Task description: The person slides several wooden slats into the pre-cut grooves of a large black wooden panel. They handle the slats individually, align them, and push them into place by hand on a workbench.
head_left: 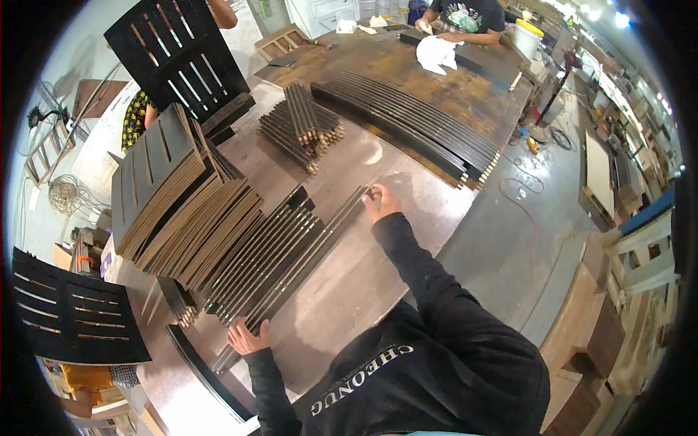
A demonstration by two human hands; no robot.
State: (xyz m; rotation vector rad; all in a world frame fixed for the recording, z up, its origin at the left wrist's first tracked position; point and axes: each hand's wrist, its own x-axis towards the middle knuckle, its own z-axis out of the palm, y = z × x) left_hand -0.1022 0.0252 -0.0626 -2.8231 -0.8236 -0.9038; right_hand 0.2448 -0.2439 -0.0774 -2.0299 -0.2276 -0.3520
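Observation:
A row of long dark slats (291, 247) with pale edges lies side by side on the grey worktable (378, 254). My right hand (379, 203) grips the far end of the outermost slat. My left hand (247, 338) holds the near end of the same slat, thumb spread, at the table's near edge. Both arms wear black sleeves. A curved black strip (203, 374) lies just left of my left hand.
Stacks of brown and black slatted panels (174, 196) lean beside the slats. A bundle of short sticks (305, 127) and long curved dark strips (414, 123) lie farther along. A person with a white cloth (438, 52) works at the far end. Another person holds a black slatted panel (178, 54); one more panel (73, 312) sits lower left.

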